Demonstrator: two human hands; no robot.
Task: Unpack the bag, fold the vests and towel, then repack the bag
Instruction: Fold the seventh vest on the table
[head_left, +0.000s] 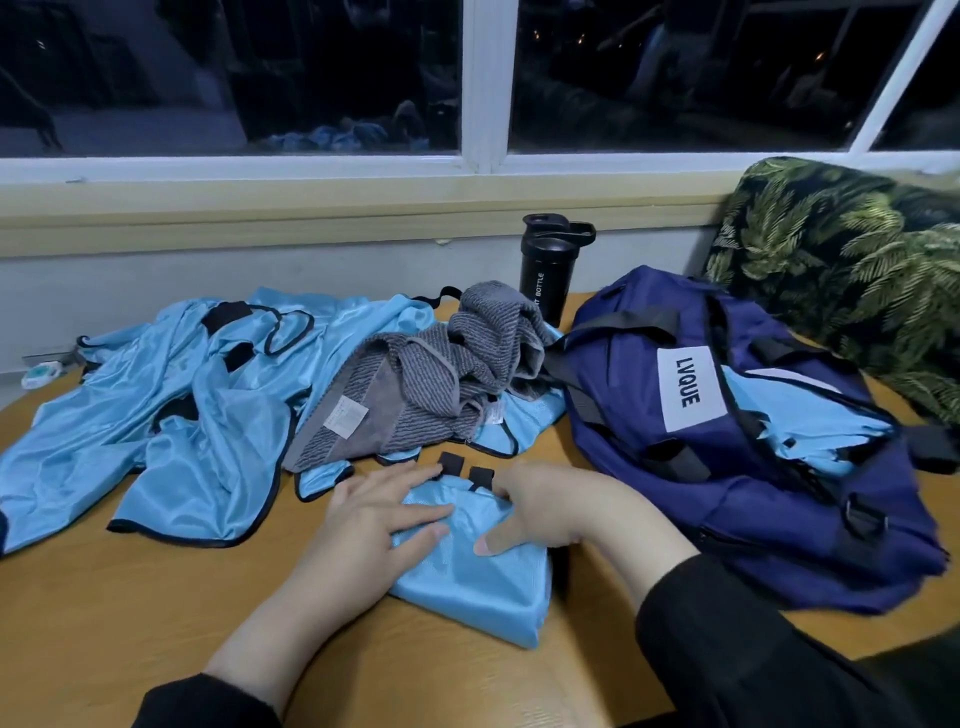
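Observation:
A folded light-blue vest (470, 582) lies on the wooden table (130, 597) in front of me. My left hand (376, 512) rests flat on its left side with straight fingers. My right hand (545, 506) holds its upper right edge, fingers curled over the fabric near two black tabs, thumb pressing down. Several unfolded blue vests (171, 400) are heaped at the left. A crumpled grey striped towel (441, 374) lies on them. The navy bag (727, 431) sits at the right, open, with blue vest fabric (800, 421) showing inside.
A black shaker bottle (548, 270) stands behind the towel near the wall. A leaf-print cushion (841, 270) sits at the far right behind the bag. A small white object (39, 375) lies at the left edge. A window runs along the back.

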